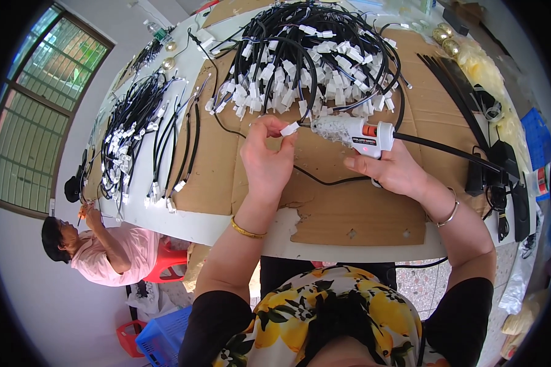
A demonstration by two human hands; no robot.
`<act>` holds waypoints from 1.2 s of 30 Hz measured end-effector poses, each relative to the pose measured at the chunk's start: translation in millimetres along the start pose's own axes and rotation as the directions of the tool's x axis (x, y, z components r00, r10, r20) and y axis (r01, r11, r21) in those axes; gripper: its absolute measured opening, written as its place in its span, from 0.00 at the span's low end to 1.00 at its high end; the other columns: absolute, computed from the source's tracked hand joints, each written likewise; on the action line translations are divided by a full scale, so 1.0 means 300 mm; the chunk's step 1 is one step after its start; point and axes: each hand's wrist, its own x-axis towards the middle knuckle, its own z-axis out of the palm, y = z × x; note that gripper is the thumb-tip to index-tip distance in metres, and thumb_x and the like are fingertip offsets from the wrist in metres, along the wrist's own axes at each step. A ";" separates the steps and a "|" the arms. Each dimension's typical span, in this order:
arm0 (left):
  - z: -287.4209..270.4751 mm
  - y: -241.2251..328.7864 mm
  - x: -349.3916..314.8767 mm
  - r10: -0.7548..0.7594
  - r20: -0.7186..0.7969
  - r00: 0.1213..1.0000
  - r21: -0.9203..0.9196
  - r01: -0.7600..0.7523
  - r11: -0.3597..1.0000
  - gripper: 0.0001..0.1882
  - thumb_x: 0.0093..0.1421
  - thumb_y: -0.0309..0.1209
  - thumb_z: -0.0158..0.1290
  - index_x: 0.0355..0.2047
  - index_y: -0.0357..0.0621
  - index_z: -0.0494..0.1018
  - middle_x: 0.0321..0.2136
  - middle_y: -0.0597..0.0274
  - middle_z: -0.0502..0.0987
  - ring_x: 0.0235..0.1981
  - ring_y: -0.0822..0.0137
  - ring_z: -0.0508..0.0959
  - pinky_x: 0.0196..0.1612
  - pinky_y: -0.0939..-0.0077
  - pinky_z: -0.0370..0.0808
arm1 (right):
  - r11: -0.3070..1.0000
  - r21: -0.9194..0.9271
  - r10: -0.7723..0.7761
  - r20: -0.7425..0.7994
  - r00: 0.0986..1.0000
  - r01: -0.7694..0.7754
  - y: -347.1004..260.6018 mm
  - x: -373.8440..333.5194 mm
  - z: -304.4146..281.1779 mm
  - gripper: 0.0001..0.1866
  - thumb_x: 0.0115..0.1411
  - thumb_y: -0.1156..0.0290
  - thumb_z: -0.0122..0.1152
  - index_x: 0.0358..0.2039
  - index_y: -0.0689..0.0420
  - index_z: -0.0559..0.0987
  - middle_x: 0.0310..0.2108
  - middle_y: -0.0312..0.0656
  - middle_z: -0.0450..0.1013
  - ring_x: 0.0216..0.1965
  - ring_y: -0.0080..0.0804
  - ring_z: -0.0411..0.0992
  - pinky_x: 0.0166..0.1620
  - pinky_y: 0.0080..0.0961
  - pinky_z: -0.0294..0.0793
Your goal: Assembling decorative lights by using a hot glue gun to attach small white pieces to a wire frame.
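Observation:
My left hand (269, 153) pinches a small white plug connector (289, 129) at the end of a black cable. In my right hand (398, 171) is a white hot glue gun (343, 129), its nozzle pointing left at the connector. Clear, crusted glue coats the front of the gun, and a black glue stick (447, 148) runs out of its back to the right. Whether the nozzle touches the connector I cannot tell. Just beyond both hands lies a large heap of black cables (306, 55) with white connectors. Brown cardboard (361, 214) covers the table below.
More bundled cables (128, 128) lie at the left. Black sticks (453, 92), power adapters (502, 162) and gold balls (450, 43) line the right side. A co-worker in pink (119, 251) sits at the far left. A blue crate (162, 336) stands on the floor.

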 end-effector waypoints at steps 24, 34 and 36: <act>-0.008 -0.010 0.004 -0.243 0.206 0.948 -0.428 0.310 0.849 0.15 0.47 0.13 0.50 0.34 0.38 0.60 0.29 0.56 0.74 0.28 0.73 0.74 0.33 0.84 0.71 | 0.991 0.130 0.026 -0.008 1.000 -0.024 -0.004 0.000 -0.008 0.12 0.50 0.79 0.55 0.36 0.62 0.67 0.30 0.34 0.67 0.35 0.18 0.67 0.39 0.18 0.69; -0.016 0.000 0.012 -0.274 0.386 0.881 -0.573 0.462 0.677 0.11 0.53 0.16 0.45 0.35 0.39 0.59 0.30 0.54 0.74 0.28 0.70 0.74 0.33 0.79 0.72 | 0.993 0.120 -0.003 -0.017 1.000 0.005 0.005 0.005 -0.017 0.14 0.50 0.79 0.55 0.38 0.62 0.65 0.32 0.36 0.67 0.35 0.22 0.69 0.41 0.20 0.70; -0.018 -0.007 0.014 -0.271 0.428 0.862 -0.584 0.493 0.644 0.08 0.55 0.18 0.42 0.35 0.39 0.58 0.30 0.52 0.74 0.28 0.68 0.74 0.33 0.77 0.72 | 0.992 0.129 -0.005 -0.021 1.000 0.008 -0.006 0.003 -0.014 0.14 0.50 0.79 0.55 0.38 0.62 0.65 0.32 0.36 0.67 0.35 0.22 0.69 0.40 0.20 0.70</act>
